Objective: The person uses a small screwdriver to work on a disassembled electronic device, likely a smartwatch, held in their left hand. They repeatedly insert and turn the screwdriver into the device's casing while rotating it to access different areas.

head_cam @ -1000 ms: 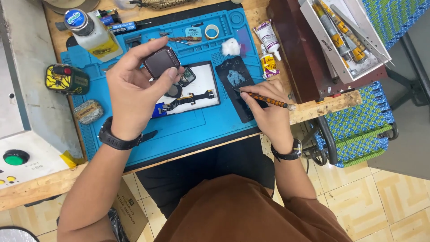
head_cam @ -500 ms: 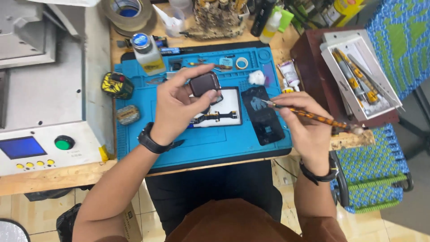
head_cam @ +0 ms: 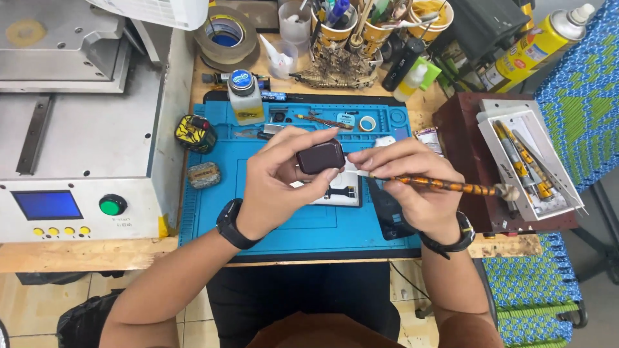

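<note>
Head view: the left hand point(head_cam: 274, 187) has its grip closed around a small dark watch body point(head_cam: 320, 156), held above the blue mat point(head_cam: 213, 193) on the bench point(head_cam: 77, 254). At its 3 o'clock, the right hand point(head_cam: 412, 187) pinches a brown-handled tool point(head_cam: 451, 187), tip touching the body.

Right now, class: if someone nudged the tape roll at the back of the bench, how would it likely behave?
The tape roll lies flat on the wooden bench, so it would probably slide, not roll. It looks thick and wide, so likely fairly heavy and stiff. Stood on edge, it could roll off.
</note>
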